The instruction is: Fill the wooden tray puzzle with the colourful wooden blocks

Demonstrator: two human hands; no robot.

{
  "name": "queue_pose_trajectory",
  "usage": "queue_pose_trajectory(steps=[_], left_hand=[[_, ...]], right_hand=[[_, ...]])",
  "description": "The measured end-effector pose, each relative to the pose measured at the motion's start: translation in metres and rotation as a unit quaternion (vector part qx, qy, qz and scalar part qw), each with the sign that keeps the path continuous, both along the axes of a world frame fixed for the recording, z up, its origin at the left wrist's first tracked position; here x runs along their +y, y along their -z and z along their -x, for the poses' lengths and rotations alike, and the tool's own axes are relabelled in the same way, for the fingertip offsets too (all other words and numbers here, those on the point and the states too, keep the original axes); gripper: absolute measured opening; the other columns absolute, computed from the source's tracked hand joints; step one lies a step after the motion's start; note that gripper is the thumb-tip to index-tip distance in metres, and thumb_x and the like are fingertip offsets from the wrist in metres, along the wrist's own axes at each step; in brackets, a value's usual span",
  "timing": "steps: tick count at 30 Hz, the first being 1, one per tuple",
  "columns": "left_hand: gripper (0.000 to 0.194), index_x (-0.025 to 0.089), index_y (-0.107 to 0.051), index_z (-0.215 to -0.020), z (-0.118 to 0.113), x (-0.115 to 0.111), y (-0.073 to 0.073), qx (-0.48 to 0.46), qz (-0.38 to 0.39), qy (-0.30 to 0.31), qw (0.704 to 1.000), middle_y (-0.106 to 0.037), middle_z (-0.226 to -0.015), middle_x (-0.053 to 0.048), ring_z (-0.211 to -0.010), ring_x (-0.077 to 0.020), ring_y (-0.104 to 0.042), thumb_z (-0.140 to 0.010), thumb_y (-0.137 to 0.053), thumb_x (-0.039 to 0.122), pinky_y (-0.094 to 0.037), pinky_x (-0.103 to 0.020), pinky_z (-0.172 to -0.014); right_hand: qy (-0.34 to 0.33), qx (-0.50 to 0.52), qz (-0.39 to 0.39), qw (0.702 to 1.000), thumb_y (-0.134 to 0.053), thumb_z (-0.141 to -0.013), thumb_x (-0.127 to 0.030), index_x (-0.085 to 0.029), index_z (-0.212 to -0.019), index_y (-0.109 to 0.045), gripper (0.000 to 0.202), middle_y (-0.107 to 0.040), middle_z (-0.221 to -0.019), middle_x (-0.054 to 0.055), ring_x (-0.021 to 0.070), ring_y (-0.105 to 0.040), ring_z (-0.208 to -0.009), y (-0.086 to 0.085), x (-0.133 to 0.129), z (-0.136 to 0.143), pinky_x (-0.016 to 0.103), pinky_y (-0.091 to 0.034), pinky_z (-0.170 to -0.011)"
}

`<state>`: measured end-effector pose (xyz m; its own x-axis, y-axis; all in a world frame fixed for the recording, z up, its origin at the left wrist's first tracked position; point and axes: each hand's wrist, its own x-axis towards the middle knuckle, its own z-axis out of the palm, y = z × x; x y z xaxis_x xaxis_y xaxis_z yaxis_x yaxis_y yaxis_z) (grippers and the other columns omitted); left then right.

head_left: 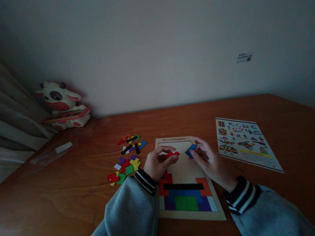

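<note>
A wooden puzzle board (195, 217) lies on the table in front of me, its lower part filled with coloured pieces, among them a long black bar (183, 187) and green pieces (186, 203). Over the board's upper half, my left hand (158, 164) pinches a red puzzle piece (174, 154). Opposite it, my right hand (210, 161) grips a blue puzzle piece (190, 151) between thumb and fingers. The two pieces are close but apart. Part of the red piece is hidden by my fingers.
Loose puzzle pieces (129, 170) lie in a pile left of the board, with more (132, 145) behind them. A printed pattern sheet (246, 144) lies to the right. At the back left stand a cow figure (61, 104) and clear plastic wrapping (50, 156) beside a curtain.
</note>
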<state>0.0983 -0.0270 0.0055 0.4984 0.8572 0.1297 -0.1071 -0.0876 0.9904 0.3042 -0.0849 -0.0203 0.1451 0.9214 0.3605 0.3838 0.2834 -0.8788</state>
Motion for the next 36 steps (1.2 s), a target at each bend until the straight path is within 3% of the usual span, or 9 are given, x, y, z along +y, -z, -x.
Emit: queue_pose_trajectory(steps=[5,11,14,17,20,24,28,31,36], left_hand=[[0.046,0.013,-0.058,-0.088,0.001,-0.001,0.007,-0.009,-0.012,-0.010,1.000,-0.066,-0.082,-0.002,-0.076,-0.0151,-0.069,-0.065,-0.086,0.041,-0.057,-0.027,-0.072],[0.031,0.013,-0.071,-0.102,0.007,-0.001,0.006,0.098,-0.136,-0.009,0.986,-0.071,-0.097,-0.012,-0.089,-0.0189,-0.067,-0.086,-0.069,0.040,-0.055,-0.030,-0.080],[0.041,0.014,-0.064,-0.112,0.007,-0.002,0.008,0.070,-0.083,0.003,0.994,-0.071,-0.088,-0.008,-0.078,-0.0162,-0.068,-0.082,-0.074,0.039,-0.055,-0.027,-0.072],[0.037,0.013,-0.065,-0.096,0.006,-0.001,0.008,0.034,-0.058,-0.004,0.998,-0.070,-0.082,-0.007,-0.074,-0.0148,-0.066,-0.076,-0.079,0.040,-0.054,-0.026,-0.069],[0.029,0.012,-0.069,-0.077,0.007,0.000,0.003,0.056,-0.150,-0.027,0.987,-0.066,-0.082,-0.007,-0.075,-0.0136,-0.062,-0.074,-0.081,0.038,-0.050,-0.023,-0.067],[0.023,0.013,-0.074,-0.075,0.007,0.000,-0.004,0.069,-0.210,-0.016,0.975,-0.059,-0.068,-0.003,-0.060,-0.0090,-0.051,-0.074,-0.081,0.035,-0.042,-0.020,-0.055],[0.022,0.013,-0.075,-0.082,0.007,-0.003,-0.006,0.088,-0.204,0.030,0.975,-0.066,-0.073,-0.007,-0.065,-0.0117,-0.058,-0.080,-0.076,0.035,-0.048,-0.023,-0.063],[0.029,0.011,-0.073,-0.092,0.007,-0.006,-0.008,0.078,-0.172,0.043,0.981,-0.068,-0.081,-0.010,-0.073,-0.0143,-0.063,-0.082,-0.073,0.039,-0.052,-0.025,-0.069],[0.033,0.011,-0.072,-0.100,0.006,-0.008,-0.005,0.052,-0.117,0.025,0.991,-0.070,-0.083,-0.010,-0.073,-0.0144,-0.065,-0.082,-0.074,0.038,-0.055,-0.026,-0.070]], right_hand=[[-0.022,-0.069,-0.038,0.997,-0.053,-0.093,-0.034,-0.022,-0.094,-0.063,0.015,-0.067,-0.092,0.006,0.0201,-0.066,-0.084,-0.008,-0.001,0.005,0.033,-0.054,-0.074],[-0.058,-0.060,-0.055,0.995,-0.054,-0.093,-0.031,-0.022,-0.100,-0.063,0.014,-0.065,-0.091,0.005,0.0179,-0.063,-0.080,-0.018,-0.006,0.008,0.031,-0.052,-0.071],[-0.078,-0.069,-0.064,0.992,-0.056,-0.093,-0.031,-0.023,-0.099,-0.064,0.012,-0.064,-0.088,0.004,0.0172,-0.062,-0.079,-0.021,-0.009,0.011,0.031,-0.052,-0.071],[-0.101,-0.081,-0.074,0.989,-0.059,-0.092,-0.030,-0.024,-0.097,-0.063,0.009,-0.063,-0.086,0.003,0.0168,-0.062,-0.078,-0.022,-0.011,0.014,0.030,-0.052,-0.071],[-0.099,-0.111,-0.084,0.985,-0.061,-0.091,-0.030,-0.024,-0.096,-0.062,0.008,-0.063,-0.085,0.003,0.0175,-0.062,-0.078,-0.020,-0.010,0.015,0.032,-0.053,-0.071],[-0.067,-0.128,-0.092,0.985,-0.062,-0.090,-0.030,-0.024,-0.107,-0.061,0.018,-0.064,-0.092,0.005,0.0186,-0.063,-0.080,-0.017,-0.008,0.011,0.033,-0.054,-0.071],[-0.095,-0.163,-0.121,0.974,-0.059,-0.092,-0.029,-0.026,-0.101,-0.065,0.011,-0.065,-0.089,0.004,0.0188,-0.064,-0.082,-0.019,-0.010,0.007,0.033,-0.055,-0.072],[-0.076,-0.185,-0.146,0.969,-0.059,-0.092,-0.026,-0.026,-0.098,-0.066,0.009,-0.064,-0.086,0.004,0.0186,-0.064,-0.082,-0.022,-0.013,0.004,0.033,-0.054,-0.072],[-0.068,-0.203,-0.149,0.965,-0.060,-0.091,-0.026,-0.025,-0.096,-0.066,0.008,-0.064,-0.084,0.004,0.0186,-0.064,-0.080,-0.023,-0.014,0.003,0.032,-0.054,-0.072]])
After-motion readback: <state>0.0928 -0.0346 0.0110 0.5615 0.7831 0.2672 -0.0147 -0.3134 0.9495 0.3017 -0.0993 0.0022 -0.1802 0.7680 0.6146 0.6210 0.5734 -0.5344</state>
